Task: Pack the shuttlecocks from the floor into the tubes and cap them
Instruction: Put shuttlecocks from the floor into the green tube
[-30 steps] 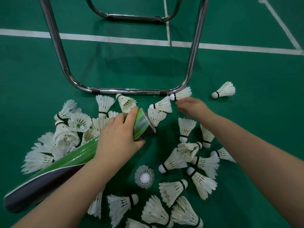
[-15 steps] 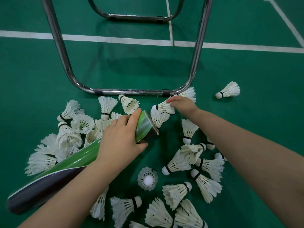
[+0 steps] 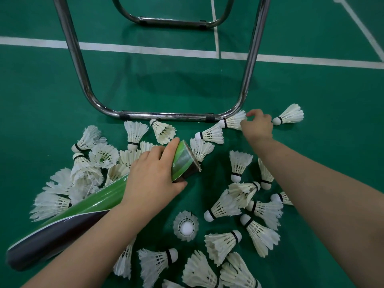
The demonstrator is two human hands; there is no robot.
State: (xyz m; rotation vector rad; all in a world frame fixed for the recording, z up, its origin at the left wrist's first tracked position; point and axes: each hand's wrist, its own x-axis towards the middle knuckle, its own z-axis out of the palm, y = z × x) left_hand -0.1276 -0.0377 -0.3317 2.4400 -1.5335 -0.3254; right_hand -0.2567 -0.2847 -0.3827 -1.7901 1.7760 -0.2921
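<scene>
Here our left hand (image 3: 151,175) curls round the tube (image 3: 99,201) near its open mouth, on our side of the frame (image 3: 166,117); our right hand (image 3: 257,127) pinches a shuttlecock (image 3: 233,121) at the frame's right corner, other shuttlecocks (image 3: 222,208) strewn nearer us.

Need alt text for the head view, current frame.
A person's left hand grips a green tube near its open end while the right hand pinches a shuttlecock beside a metal frame. Many white shuttlecocks lie scattered on the green floor.
</scene>
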